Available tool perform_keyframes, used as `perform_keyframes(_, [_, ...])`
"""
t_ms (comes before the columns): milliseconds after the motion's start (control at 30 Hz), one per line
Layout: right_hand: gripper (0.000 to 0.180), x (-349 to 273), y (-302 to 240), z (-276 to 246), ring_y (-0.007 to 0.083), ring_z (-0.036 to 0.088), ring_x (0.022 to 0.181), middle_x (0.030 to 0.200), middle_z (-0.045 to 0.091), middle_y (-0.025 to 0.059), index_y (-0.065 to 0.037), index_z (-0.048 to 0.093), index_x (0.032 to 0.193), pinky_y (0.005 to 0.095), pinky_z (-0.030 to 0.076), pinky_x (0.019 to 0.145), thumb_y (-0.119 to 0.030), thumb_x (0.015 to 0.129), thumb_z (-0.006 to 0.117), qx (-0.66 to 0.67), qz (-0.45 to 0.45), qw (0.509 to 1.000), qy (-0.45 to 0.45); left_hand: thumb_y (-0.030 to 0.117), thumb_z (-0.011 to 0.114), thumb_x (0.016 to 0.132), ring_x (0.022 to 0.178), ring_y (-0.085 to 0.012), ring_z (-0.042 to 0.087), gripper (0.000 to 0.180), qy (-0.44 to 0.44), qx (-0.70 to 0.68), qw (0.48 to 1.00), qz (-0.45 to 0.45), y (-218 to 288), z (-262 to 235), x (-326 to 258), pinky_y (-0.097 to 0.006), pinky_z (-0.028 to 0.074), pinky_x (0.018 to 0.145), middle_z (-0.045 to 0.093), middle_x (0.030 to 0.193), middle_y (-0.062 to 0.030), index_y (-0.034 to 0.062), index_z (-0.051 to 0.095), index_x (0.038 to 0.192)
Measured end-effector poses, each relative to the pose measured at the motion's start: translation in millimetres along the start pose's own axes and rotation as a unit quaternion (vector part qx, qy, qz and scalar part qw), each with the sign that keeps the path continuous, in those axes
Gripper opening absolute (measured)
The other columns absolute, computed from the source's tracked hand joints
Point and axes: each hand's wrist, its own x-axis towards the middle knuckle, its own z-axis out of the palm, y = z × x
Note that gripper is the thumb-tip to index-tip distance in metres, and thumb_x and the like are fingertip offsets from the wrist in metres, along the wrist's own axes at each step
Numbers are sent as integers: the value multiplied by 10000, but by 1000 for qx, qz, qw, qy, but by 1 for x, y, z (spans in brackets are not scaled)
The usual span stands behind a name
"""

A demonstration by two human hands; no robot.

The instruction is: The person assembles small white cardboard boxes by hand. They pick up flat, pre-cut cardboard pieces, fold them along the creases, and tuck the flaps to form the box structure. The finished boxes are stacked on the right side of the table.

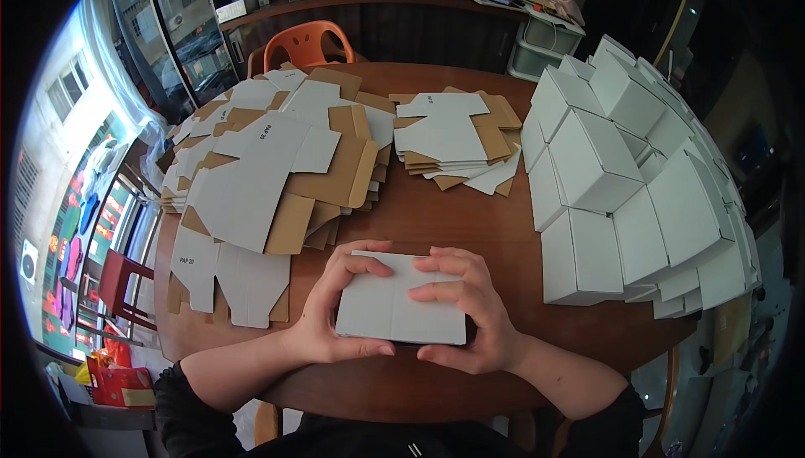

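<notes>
Both hands, left hand [335, 311] and right hand [465, 311], clasp a white cardboard box [402, 307] at the round wooden table's [470, 223] near edge; flat box blanks [268, 165] lie left, folded white boxes [629, 173] crowd right

A round brown wooden worktop [470, 223] is carrying everything: flat white-and-brown cardboard blanks [277, 156] are lying across its left part, a smaller stack of blanks [453, 139] is sitting at its middle, folded white boxes [629, 181] are piling along its right edge, and an orange plastic chair [306, 43] is standing behind it.
</notes>
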Motion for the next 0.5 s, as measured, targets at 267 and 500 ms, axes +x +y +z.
perform_keyframes(267, [491, -1, 0, -1, 381, 392, 1323, 1420, 461, 139, -193, 681, 1233, 505, 350, 1113, -303, 780, 836, -11, -4, 1000, -17, 344, 923, 664, 1392, -349, 330, 819, -9, -15, 1000, 5, -2, -1, 0, -471, 334, 1086, 363, 1456, -253, 52, 498, 1300])
perform_keyframes(500, [475, 0, -3, -1, 381, 377, 1333, 1434, 446, 135, -212, 687, 1232, 507, 340, 1124, -288, 785, 828, -9, 9, 1000, -25, 487, 705, 821, 1394, -348, 307, 700, -8, -79, 997, -23, -2, -2, -3, -484, 294, 1101, 347, 1462, -269, 33, 490, 1310])
